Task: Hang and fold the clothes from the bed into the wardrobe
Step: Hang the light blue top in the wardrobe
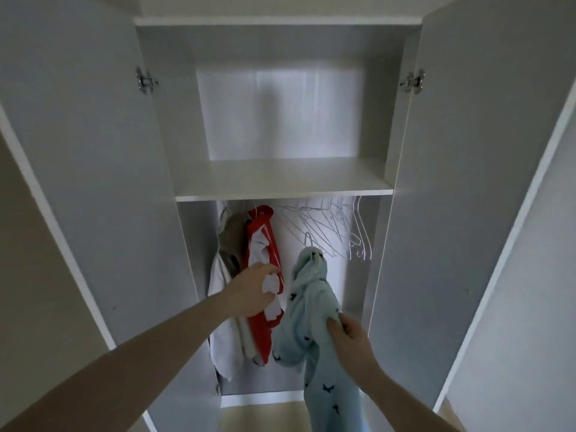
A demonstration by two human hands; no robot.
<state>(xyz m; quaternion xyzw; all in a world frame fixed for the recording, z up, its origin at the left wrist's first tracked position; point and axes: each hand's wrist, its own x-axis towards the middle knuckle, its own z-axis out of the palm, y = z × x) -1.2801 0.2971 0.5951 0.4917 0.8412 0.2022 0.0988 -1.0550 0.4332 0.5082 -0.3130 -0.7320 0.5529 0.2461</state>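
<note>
Blue garment (311, 310), on its hanger, pinched by right hand (349, 335); left hand (252, 291), fingers relaxed, parts red garment (265, 244) lower centre; next, hooking the rail.

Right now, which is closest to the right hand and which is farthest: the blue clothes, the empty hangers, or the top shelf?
From the right hand:
1. Light blue garment, pinched in its fingers.
2. Empty hangers, above it on the right of the rail.
3. Top shelf, higher up, over the rail.

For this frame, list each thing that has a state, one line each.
Wardrobe doors: both open.
Upper shelf: bare.
Red and white garment: hanging, left hand touching it.
Light blue garment: on a hanger, not yet on the rail, gripped by right hand.
Spare hangers: hanging, unused.
</note>
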